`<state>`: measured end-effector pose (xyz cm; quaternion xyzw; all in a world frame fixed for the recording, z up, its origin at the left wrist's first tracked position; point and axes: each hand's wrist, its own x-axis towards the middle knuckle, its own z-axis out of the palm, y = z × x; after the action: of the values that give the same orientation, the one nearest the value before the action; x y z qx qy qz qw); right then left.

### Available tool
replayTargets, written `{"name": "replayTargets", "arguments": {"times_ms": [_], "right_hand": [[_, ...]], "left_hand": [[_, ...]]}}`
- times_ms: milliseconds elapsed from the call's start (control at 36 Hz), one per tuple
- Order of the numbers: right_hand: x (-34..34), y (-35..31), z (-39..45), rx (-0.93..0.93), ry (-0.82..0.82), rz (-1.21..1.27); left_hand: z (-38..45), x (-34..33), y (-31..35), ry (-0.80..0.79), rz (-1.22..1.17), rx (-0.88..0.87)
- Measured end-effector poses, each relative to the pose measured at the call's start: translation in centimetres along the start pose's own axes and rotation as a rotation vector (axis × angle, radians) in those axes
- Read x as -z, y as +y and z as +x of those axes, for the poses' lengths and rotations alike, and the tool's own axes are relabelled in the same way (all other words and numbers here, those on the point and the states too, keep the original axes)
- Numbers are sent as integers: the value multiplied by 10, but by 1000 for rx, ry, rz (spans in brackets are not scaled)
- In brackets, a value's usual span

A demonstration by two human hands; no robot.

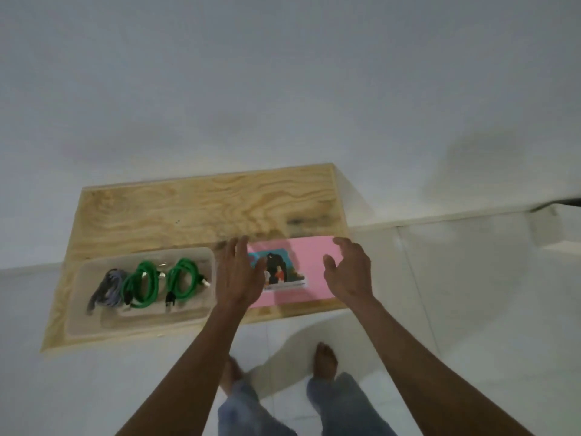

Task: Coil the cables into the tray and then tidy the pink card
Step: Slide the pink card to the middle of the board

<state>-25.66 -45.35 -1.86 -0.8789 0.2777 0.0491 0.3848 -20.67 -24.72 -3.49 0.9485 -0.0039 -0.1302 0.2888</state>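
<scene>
Pink card (pixel 311 278): lies flat at the lower right of the wooden surface (pixel 195 209), picture sticker up, its right edge at the board's edge. My left hand (pixel 239 275) hovers over its left side, my right hand (pixel 350 272) over its right; each grip is released, fingers spread, seemingly bracketing the card to square it. Clear tray (pixel 88 319), lower left: holds one grey cable (pixel 108 289) and two coiled green cables (pixel 143 287), so coiling looks done.
</scene>
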Motion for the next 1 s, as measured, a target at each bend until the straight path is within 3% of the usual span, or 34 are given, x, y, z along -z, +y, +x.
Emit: {"name": "replayTargets", "arguments": {"times_ms": [250, 583, 778, 1000], "right_hand": [[-21, 61, 23, 5, -137, -151], [-19, 81, 25, -54, -93, -68], [11, 57, 23, -78, 19, -48], [24, -4, -6, -7, 94, 18]], "left_hand": [[-3, -65, -22, 13, 56, 253], [-2, -96, 11, 101, 51, 189], [-8, -71, 41, 178, -91, 157], [-21, 7, 48, 353, -95, 149]]}}
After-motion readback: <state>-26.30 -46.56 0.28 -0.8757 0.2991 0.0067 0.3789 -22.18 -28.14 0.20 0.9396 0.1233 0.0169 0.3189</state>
